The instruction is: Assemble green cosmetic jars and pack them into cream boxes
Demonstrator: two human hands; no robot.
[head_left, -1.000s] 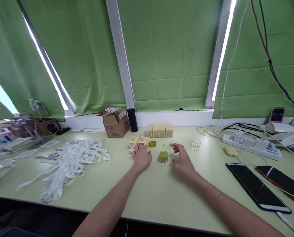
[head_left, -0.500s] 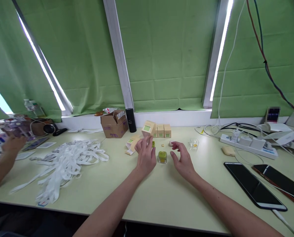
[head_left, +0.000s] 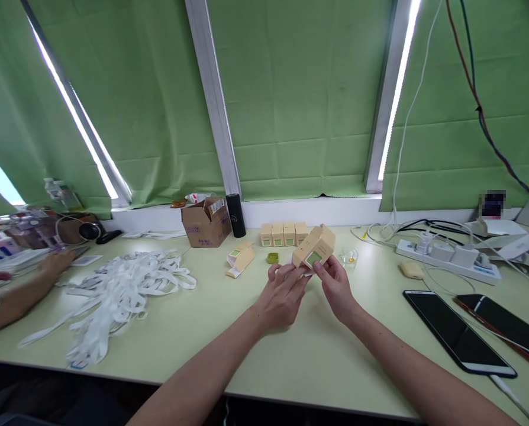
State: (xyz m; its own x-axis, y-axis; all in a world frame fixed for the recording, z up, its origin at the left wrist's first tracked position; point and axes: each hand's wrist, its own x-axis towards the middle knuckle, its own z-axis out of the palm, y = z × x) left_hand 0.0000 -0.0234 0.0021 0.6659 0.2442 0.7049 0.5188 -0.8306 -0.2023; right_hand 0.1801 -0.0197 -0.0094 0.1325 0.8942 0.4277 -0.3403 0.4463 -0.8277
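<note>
Your left hand (head_left: 283, 297) and right hand (head_left: 336, 288) both grip one tilted box (head_left: 318, 241). Four other boxes (head_left: 277, 233) stand lined up near the table (head_left: 300, 367)'s far edge

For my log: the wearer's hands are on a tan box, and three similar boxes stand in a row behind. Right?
Not quite: the head view shows four similar boxes in the row behind; the left hand and right hand are on a tan box.

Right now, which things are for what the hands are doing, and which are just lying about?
Seem to belong: labelled carton between left hand and right hand; loose carton; four lined-up cartons; green container.

Probably lying about: white straps; cardboard box; power strip; black cylinder.
</note>
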